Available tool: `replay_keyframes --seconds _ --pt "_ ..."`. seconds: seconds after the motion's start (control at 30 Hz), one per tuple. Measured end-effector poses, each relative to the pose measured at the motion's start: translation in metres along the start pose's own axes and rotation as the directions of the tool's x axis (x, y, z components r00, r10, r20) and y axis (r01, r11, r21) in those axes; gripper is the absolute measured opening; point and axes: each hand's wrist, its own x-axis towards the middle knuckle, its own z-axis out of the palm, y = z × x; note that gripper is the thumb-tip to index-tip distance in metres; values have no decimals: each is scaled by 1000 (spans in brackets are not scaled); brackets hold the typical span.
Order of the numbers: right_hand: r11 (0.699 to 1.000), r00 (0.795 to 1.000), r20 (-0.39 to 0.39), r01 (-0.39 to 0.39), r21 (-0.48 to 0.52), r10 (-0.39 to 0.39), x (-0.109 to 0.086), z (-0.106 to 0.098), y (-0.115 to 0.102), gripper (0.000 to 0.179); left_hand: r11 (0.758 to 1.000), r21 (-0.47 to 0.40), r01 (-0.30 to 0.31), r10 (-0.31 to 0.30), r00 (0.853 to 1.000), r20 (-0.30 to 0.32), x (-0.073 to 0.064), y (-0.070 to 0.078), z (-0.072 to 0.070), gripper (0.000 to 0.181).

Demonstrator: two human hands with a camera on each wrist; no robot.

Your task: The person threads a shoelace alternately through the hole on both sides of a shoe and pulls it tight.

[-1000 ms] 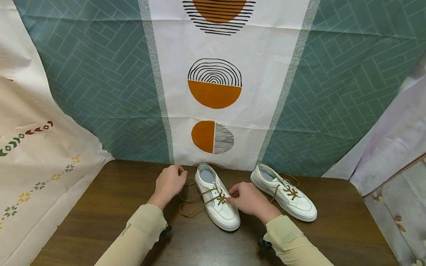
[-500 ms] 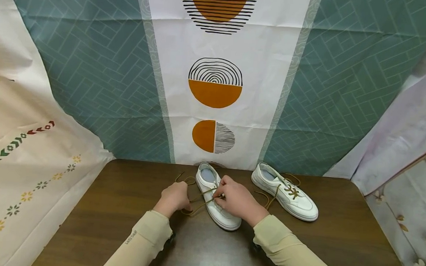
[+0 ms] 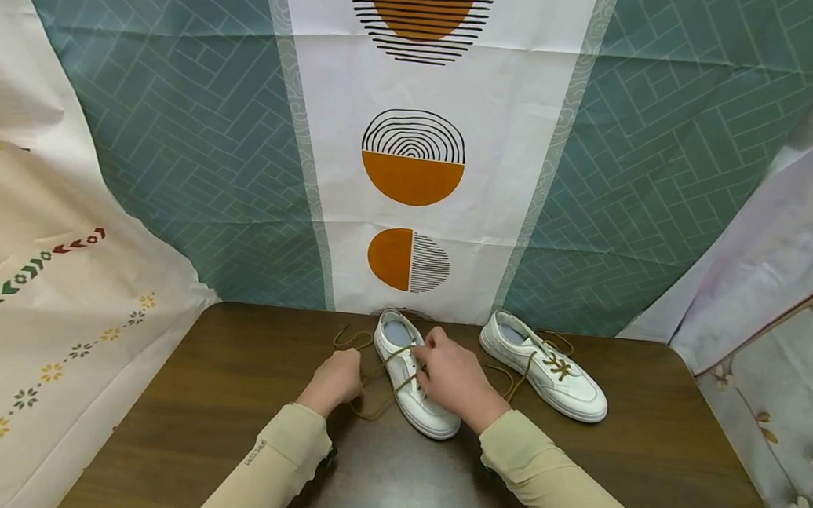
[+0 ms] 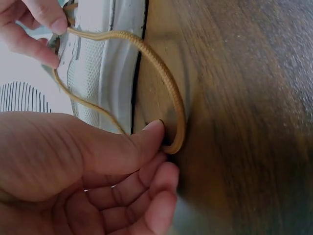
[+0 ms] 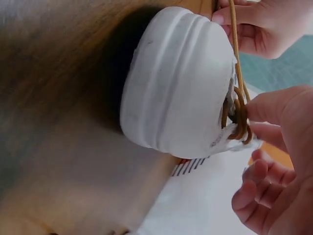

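Observation:
A white lace-up shoe [image 3: 435, 423] lies on the wooden table, its toe toward me and slightly right. My left hand [image 3: 336, 377] is just left of it. In the left wrist view, its thumb and index finger pinch a brown shoelace [image 4: 168, 81] that curves up to the shoe. Over the eyelets, my right hand [image 3: 451, 373] has its thumb and index finger on the lace. The right wrist view shows the shoe's rounded toe [image 5: 186, 88] and the fingertips at the laced crossing [image 5: 238, 115]. The right hand covers part of the lacing in the head view.
A matching white shoe [image 3: 574, 389] with brown laces stands to the right, toe toward the front right. A loose lace end [image 3: 501, 369] lies between the two shoes. Patterned cloth [image 3: 419, 74] hangs behind the table's [image 3: 390, 489] back edge.
My left hand has come nearer to me and a little right, and now pinches the lace beside the shoe. My right hand has shifted left, from the shoe's right side to over its eyelets.

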Motion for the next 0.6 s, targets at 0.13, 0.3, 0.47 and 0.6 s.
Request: replay_keyframes --seconds 0.13,0.3,0.47,0.6 --pt "997 1000 -25 -9 -81 7 2 -2 -5 20 999 46 -27 25 998 55 0 1 1 10" --pt "994 997 22 -70 -89 73 5 -5 -9 20 996 26 -88 84 989 123 -1 1 -3 10" --pt "990 979 146 -140 -9 139 6 -7 -9 27 969 -165 -185 198 978 67 -7 3 -21 13" --pt "967 964 215 -191 167 154 6 -8 -5 19 919 -325 -221 191 974 -123 -9 8 -39 8"
